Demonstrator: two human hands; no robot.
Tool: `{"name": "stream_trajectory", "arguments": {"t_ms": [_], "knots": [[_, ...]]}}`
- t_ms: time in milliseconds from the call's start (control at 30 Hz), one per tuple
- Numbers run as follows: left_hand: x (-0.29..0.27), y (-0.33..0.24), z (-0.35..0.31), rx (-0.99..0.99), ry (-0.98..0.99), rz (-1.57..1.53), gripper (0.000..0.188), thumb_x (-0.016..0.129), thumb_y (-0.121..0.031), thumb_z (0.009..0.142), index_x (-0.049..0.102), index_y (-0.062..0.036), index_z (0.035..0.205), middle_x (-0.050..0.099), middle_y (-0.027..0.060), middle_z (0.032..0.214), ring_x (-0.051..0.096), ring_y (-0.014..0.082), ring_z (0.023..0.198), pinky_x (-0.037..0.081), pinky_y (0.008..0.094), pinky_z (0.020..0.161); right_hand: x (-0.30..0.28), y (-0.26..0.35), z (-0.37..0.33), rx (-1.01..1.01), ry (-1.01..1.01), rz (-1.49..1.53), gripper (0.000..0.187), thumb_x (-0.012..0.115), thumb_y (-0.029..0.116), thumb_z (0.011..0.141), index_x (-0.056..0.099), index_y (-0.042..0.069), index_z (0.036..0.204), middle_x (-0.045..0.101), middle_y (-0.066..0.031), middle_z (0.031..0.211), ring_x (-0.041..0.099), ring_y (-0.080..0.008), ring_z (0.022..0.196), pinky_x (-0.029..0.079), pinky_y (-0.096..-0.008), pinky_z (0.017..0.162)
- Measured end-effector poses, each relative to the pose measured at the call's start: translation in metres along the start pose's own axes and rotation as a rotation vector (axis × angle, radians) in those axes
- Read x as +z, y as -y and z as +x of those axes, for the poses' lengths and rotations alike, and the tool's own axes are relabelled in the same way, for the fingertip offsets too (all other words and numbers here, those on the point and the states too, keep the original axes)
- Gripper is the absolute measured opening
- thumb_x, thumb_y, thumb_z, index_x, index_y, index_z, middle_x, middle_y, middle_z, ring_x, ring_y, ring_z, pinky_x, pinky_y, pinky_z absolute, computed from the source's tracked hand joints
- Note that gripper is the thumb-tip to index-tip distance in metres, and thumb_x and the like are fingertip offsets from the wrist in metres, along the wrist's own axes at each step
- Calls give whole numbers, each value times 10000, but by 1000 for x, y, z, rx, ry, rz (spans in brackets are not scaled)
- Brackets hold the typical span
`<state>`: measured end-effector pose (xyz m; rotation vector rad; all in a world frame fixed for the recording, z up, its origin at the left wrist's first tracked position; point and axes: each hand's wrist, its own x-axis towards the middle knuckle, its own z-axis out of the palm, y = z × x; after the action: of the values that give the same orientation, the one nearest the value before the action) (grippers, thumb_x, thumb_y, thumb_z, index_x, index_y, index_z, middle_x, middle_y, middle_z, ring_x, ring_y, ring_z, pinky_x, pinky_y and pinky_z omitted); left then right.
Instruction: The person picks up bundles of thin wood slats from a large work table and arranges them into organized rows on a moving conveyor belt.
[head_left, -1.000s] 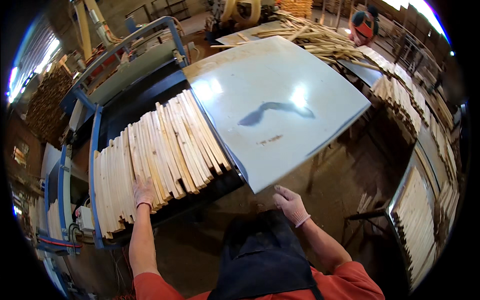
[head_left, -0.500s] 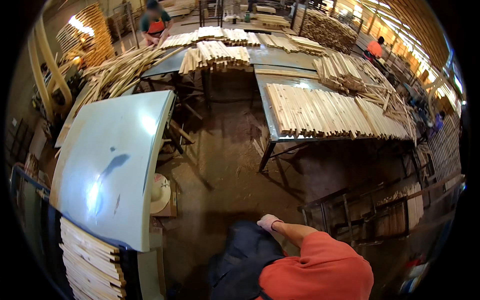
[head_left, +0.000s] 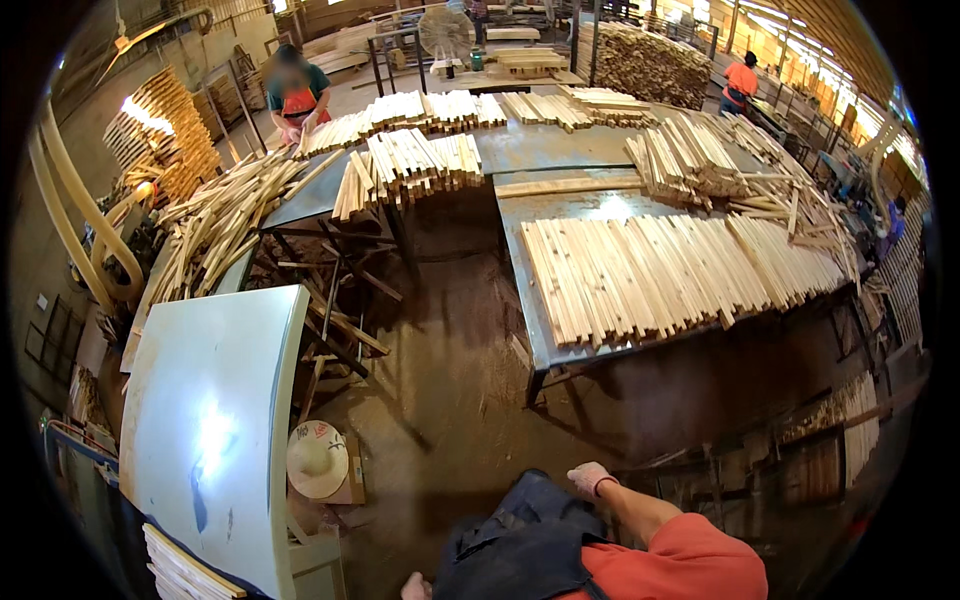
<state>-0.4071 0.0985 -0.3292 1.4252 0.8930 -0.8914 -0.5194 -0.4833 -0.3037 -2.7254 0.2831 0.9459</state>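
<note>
My right hand (head_left: 592, 478), in a pale glove, hangs in front of my dark apron (head_left: 520, 530), its fingers loosely curled with nothing visible in them. Only a small part of my left hand (head_left: 416, 587) shows at the lower edge; its fingers cannot be made out. Neither hand touches wood. Ahead to the right, a metal-topped table (head_left: 513, 240) bears a wide row of pale wooden strips (head_left: 640, 280). Left of me stands a smooth, pale sheet-topped table (head_left: 190, 400), nearest to my left hand.
A round straw-coloured hat (head_left: 318, 459) lies by a cardboard box beside the left table. Loose strips (head_left: 220, 215) heap up beyond it. A co-worker (head_left: 297, 100) stands at the far left table, another person (head_left: 738, 83) far right. Brown floor (head_left: 450, 350) runs between the tables.
My view has shifted forward and up: the tables and strips sit lower and look nearer. My left hand has come into view at the lower edge; my right hand still hangs before me.
</note>
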Motion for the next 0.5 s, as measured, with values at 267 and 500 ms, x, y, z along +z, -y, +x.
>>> {"name": "stream_trajectory", "arguments": {"t_ms": [267,500], "knots": [[102,-173,46,32,-77,-108,510,671,-328,1053,573,-8,1437,694,187,1311,682,370,1055,579,502,883,4,-46,157,-52,34,1027,152,630,237,1014,712,112,981,715,-54,857,701,-236,765,551,-381,670],[141,-284,161,-128,-64,209,488,675,-396,1035,649,-53,1382,713,181,1301,698,380,1078,590,511,867,-161,5,244,325,-104,1236,187,609,232,1008,694,89,923,640,-64,760,616,-215,655,462,-377,585]]}}
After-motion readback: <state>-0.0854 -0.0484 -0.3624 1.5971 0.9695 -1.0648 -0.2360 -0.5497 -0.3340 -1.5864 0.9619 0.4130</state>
